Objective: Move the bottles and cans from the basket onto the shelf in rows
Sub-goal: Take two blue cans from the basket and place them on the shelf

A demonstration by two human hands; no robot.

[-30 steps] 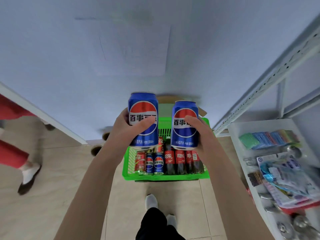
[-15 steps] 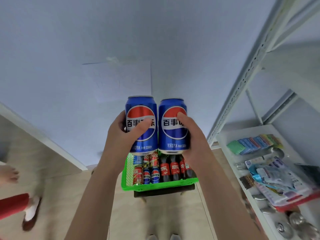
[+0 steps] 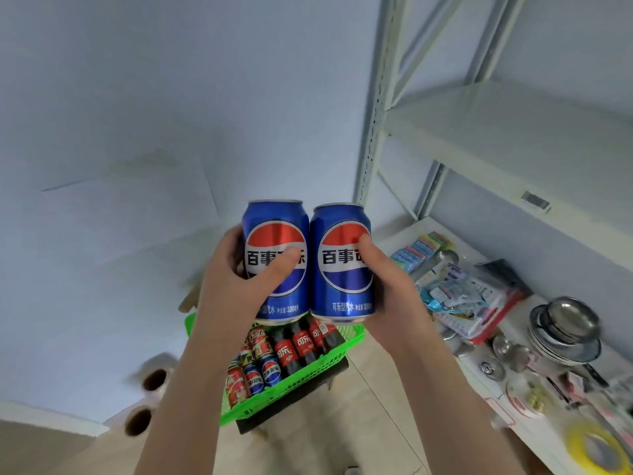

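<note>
My left hand (image 3: 236, 282) grips a blue Pepsi can (image 3: 279, 231), and my right hand (image 3: 390, 289) grips a second blue Pepsi can (image 3: 337, 241). Both cans are upright, side by side and touching, held at chest height above the green basket (image 3: 294, 382). The basket sits on a dark stool and holds small cola bottles (image 3: 303, 344) with red labels and several more cans (image 3: 255, 375). The white metal shelf (image 3: 507, 132) rises to the right; its upper board is bare.
The lower shelf board (image 3: 411, 234) carries sponges (image 3: 418, 248), plastic packets (image 3: 469, 296), stacked steel bowls (image 3: 568, 330), small metal parts and a yellow tape roll (image 3: 596, 450). A plain wall is ahead. Cardboard tubes (image 3: 144, 406) lie on the floor at the left.
The two cans came together until they touch. My view swung up and right, bringing more of the shelf into sight; the basket now lies lower and tilted in the picture.
</note>
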